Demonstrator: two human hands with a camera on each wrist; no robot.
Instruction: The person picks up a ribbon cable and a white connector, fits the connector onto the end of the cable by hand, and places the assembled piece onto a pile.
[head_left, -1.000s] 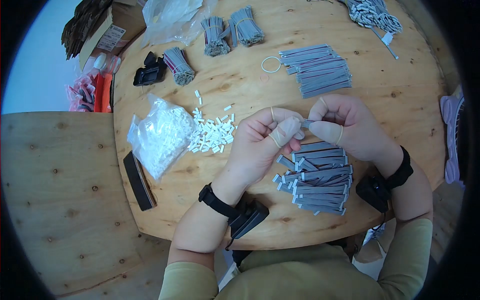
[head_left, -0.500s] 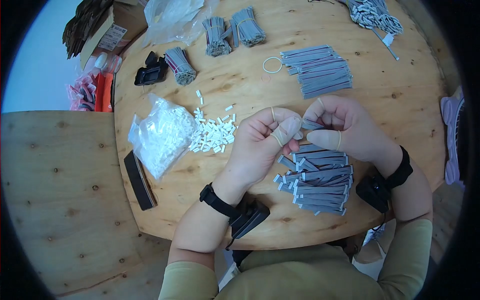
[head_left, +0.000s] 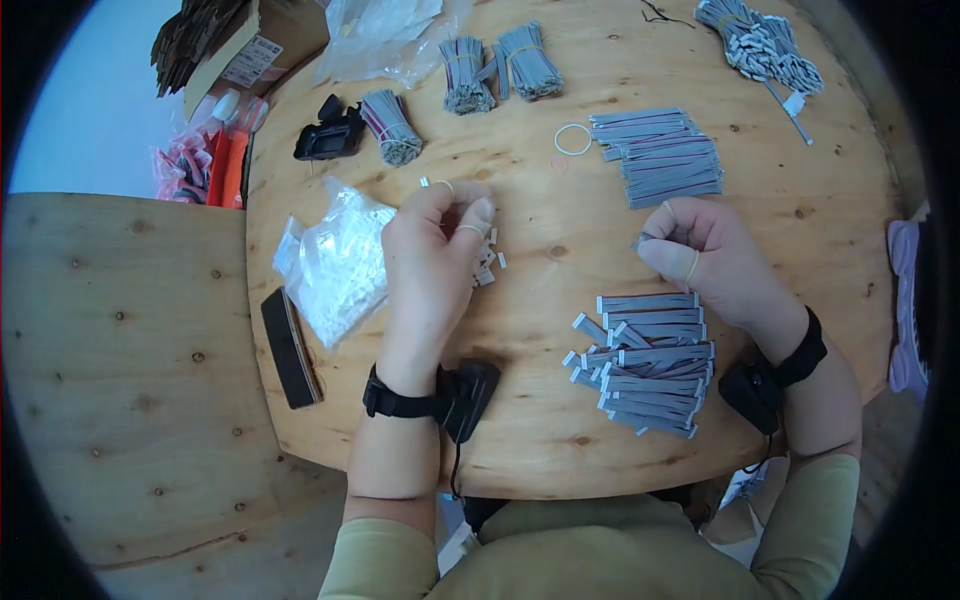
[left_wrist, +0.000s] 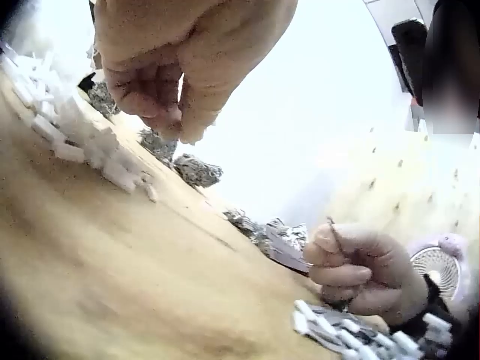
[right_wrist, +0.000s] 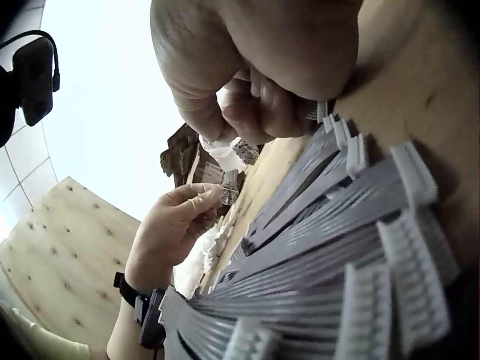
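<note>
My left hand (head_left: 425,265) is above the small white connector housings (head_left: 486,272), partly covering them. Its thumb and fingertips come together; I cannot tell whether anything is between them. Pale finger cots cover thumb and forefinger on both hands. Farther right, my right hand (head_left: 715,245) pinches a short grey ribbon cable (head_left: 642,240), whose end pokes out past the fingertips; the rest is hidden in the palm. Below that hand lies a heap of ribbon cables with white connectors (head_left: 655,365), seen up close in the right wrist view. Flat grey ribbon cables (head_left: 670,165) lie beyond it.
A clear bag of white pieces (head_left: 340,270) lies left of my left hand, with a dark flat case (head_left: 291,348) near it. Banded cable bundles (head_left: 467,75), a black box (head_left: 330,135) and a white ring (head_left: 573,139) sit farther back.
My left hand has left the right hand and moved left to the loose white housings. The right hand has stayed near its place with the cable. The head view has shifted slightly.
</note>
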